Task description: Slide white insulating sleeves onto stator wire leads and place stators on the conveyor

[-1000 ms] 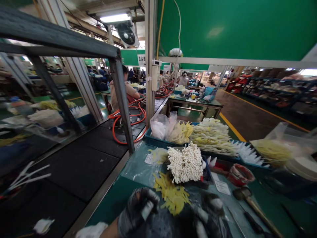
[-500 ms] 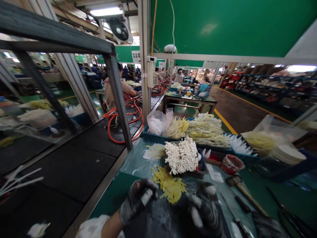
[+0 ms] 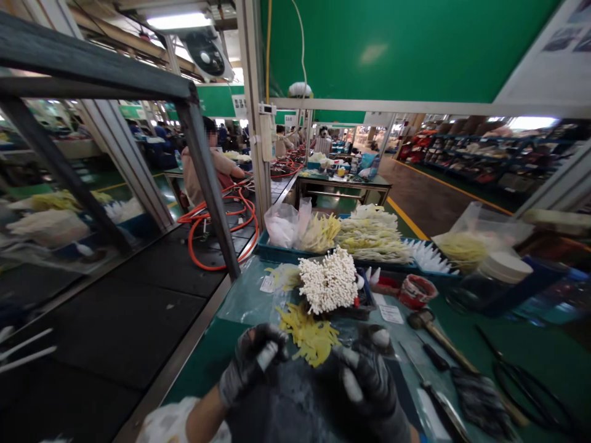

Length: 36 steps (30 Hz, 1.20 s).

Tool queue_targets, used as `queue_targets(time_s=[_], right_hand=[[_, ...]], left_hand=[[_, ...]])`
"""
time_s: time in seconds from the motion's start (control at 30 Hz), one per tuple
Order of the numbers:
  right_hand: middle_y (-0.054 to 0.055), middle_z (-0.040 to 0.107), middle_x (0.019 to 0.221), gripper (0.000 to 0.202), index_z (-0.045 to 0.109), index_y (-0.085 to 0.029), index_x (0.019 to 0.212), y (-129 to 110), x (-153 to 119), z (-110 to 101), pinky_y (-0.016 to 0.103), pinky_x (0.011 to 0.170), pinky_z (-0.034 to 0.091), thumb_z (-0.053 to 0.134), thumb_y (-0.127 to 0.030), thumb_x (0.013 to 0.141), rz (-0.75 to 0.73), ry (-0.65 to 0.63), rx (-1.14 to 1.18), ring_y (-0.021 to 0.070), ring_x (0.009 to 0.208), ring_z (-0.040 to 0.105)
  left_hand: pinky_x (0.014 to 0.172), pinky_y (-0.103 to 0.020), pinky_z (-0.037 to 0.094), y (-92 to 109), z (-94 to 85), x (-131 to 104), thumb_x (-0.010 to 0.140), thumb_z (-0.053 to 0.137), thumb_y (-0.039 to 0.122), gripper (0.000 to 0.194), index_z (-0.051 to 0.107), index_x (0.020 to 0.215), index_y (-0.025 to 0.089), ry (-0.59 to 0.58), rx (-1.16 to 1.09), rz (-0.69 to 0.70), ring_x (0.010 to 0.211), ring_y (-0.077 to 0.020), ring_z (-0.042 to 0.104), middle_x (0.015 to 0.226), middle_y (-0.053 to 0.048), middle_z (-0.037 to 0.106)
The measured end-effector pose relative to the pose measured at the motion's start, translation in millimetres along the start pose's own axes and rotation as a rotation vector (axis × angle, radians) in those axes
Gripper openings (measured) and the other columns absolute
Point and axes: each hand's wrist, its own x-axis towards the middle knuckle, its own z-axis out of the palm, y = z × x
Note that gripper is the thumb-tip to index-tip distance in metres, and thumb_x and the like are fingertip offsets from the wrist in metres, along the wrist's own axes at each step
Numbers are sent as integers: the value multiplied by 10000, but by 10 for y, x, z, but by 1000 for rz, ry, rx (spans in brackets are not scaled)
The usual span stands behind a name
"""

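Note:
My left hand (image 3: pixel 253 362), in a dark grey glove with white finger pieces, is closed at the left of a pile of yellow strips (image 3: pixel 310 335). What it pinches, if anything, is too small to tell. My right hand (image 3: pixel 367 375), gloved alike, is curled at the right of the pile; a small white piece shows by its fingertips, but its hold is unclear. A dense bundle of white round-tipped sticks (image 3: pixel 329 280) rests in a dark tray just behind the strips.
Behind stand blue trays (image 3: pixel 284 252) with pale strips and white cones. To the right are a red-stained cup (image 3: pixel 417 291), a hammer (image 3: pixel 443 338), a jar (image 3: pixel 494 277) and a dark glove (image 3: pixel 482 394). A black conveyor (image 3: pixel 152 301) with orange hose runs left.
The view has turned slightly to the right, so the bench and background sit further left. Both hands have stayed near the yellow strips with nearly the same finger pose.

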Motion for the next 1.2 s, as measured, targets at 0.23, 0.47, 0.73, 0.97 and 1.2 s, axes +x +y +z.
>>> queue_targets(time_s=[0.23, 0.47, 0.73, 0.97, 1.2], right_hand=[[43, 846, 983, 422, 763, -310, 1370, -29, -82, 26, 353, 792, 760, 572, -98, 1059, 54, -32, 24, 227, 874, 844], [48, 821, 948, 375, 764, -274, 1316, -51, -27, 2, 360, 767, 747, 549, -102, 1062, 52, -63, 40, 218, 850, 818], [48, 848, 972, 377, 767, -293, 1325, -79, -7, 6, 373, 769, 738, 569, -113, 1059, 55, -31, 53, 236, 862, 837], [48, 835, 918, 366, 776, -288, 1317, -83, -7, 12, 379, 733, 719, 582, -130, 1050, 70, -31, 71, 244, 800, 820], [45, 836, 954, 440, 782, -348, 1335, -85, -72, 29, 403, 742, 735, 582, -121, 1016, 116, -33, 77, 260, 829, 821]], left_hand=[[633, -242, 584, -44, -25, 31, 781, 936, 826, 689, 860, 863, 146, 7, 37, 4, 631, -161, 718, 688, -90, 773], [630, -232, 580, -65, -13, 40, 800, 923, 822, 679, 864, 895, 152, 10, 36, 27, 637, -160, 729, 719, -98, 804], [659, -261, 592, -50, -14, 26, 803, 915, 828, 689, 868, 922, 150, 11, 33, -5, 661, -172, 728, 730, -97, 798], [646, -246, 579, -45, -15, 24, 775, 923, 848, 706, 868, 901, 156, 5, 51, -28, 652, -168, 730, 733, -98, 799], [657, -247, 573, -3, 16, 8, 766, 948, 825, 687, 852, 895, 157, -17, 10, -62, 659, -164, 723, 733, -88, 800]])
